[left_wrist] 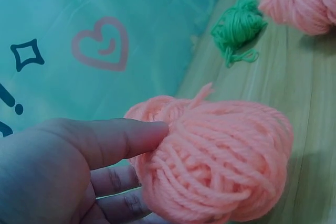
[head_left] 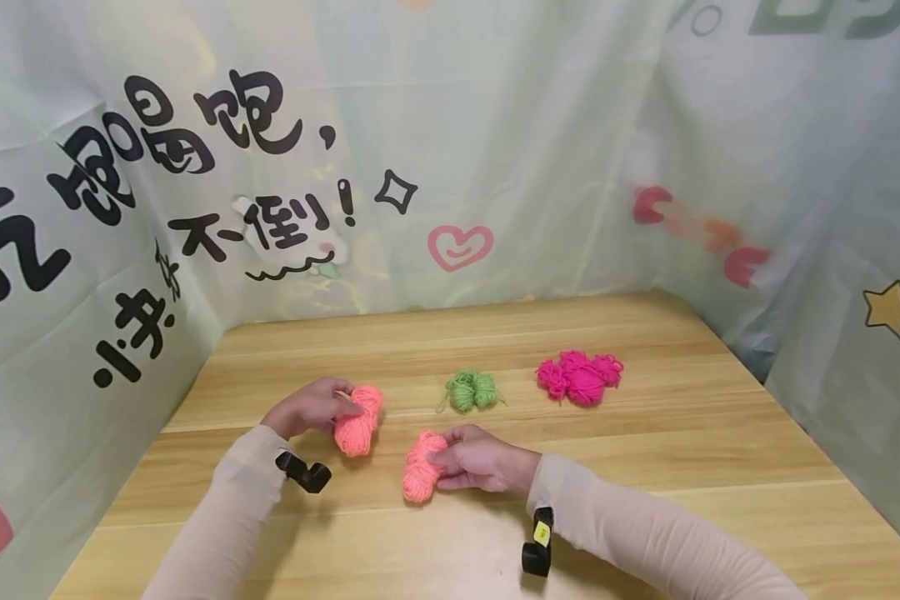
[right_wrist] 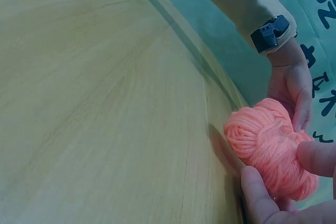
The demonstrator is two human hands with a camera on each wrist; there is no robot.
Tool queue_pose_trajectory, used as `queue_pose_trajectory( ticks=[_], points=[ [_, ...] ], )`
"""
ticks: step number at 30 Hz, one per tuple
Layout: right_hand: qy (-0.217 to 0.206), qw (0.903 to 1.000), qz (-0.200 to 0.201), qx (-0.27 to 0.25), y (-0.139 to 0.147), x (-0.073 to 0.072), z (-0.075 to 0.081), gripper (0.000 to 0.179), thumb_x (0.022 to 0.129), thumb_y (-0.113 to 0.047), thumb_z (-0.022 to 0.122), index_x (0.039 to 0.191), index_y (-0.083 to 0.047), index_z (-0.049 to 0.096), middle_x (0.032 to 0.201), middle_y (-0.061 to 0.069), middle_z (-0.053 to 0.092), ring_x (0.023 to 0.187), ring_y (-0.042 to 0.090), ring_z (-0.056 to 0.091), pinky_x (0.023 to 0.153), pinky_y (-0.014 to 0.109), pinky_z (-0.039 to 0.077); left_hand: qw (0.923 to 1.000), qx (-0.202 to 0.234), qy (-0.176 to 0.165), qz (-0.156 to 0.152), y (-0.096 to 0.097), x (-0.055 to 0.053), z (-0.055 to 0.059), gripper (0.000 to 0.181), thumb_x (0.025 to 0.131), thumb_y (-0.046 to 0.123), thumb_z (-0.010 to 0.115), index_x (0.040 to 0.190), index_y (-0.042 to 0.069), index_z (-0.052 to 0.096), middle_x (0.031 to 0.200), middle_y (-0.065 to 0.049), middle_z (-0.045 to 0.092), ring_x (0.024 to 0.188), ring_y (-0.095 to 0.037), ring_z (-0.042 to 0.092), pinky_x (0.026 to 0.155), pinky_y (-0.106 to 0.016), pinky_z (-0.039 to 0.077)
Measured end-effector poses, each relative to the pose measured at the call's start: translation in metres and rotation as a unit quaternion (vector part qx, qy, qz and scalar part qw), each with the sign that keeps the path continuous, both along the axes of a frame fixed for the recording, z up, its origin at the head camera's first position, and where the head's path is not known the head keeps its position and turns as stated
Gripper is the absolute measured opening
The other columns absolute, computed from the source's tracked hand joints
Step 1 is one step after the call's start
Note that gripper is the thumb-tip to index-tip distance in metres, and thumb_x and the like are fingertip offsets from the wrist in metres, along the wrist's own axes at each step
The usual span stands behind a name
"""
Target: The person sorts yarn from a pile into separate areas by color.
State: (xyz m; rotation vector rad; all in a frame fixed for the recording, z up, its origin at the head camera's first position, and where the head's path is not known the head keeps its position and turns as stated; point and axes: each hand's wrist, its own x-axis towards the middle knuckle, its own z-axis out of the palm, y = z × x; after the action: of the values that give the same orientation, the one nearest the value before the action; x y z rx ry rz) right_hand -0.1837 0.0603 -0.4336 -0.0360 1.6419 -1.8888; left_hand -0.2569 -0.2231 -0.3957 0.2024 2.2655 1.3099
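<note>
My left hand (head_left: 318, 408) grips a bundle of coral-pink yarn (head_left: 360, 425) between thumb and fingers. In the left wrist view that bundle (left_wrist: 220, 161) fills the lower middle, the thumb lying across its near end. A second coral-pink yarn bundle (head_left: 420, 471) is pinched in my right hand (head_left: 480, 460), nearer the front and to the right of the first. In the right wrist view, thumb and fingers hold this bundle (right_wrist: 270, 148) from two sides, and it covers part of the left hand behind.
Green yarn (head_left: 472, 392) lies mid-table beyond the hands. Farther right is a magenta yarn heap (head_left: 581, 377) with loose strands. The wooden table (head_left: 645, 542) meets printed cloth walls (head_left: 540, 167) at the back and sides. Each wrist carries a black camera mount (head_left: 537, 542).
</note>
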Motion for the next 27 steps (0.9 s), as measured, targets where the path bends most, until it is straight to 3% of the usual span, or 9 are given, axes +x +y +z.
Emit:
queue_pose_trajectory(
  ticks=[17,27],
  points=[
    [0.0,1.0,0.0,0.002,0.0,0.001,0.002,0.03,0.091,0.004,0.06,0.116,0.008,0.044,0.093,0.015,0.059,0.074,0.02,0.06,0.078,0.038,0.057,0.9996,-0.005,0.01,0.027,-0.016,-0.005,0.002,0.048,0.093,0.012,0.063,0.128,-0.011,0.041,0.081,-0.007,0.055,0.066,-0.015,0.052,0.061,-0.033,0.051],
    [-0.002,1.0,0.002,0.005,-0.001,0.0,0.004,0.031,0.091,0.004,0.06,0.116,0.007,0.044,0.092,0.015,0.058,0.073,0.02,0.059,0.077,0.037,0.057,0.9994,-0.005,0.007,0.033,-0.027,-0.004,0.0,0.043,0.093,0.014,0.063,0.123,-0.009,0.043,0.076,-0.004,0.053,0.066,-0.013,0.05,0.062,-0.034,0.051]
  ],
)
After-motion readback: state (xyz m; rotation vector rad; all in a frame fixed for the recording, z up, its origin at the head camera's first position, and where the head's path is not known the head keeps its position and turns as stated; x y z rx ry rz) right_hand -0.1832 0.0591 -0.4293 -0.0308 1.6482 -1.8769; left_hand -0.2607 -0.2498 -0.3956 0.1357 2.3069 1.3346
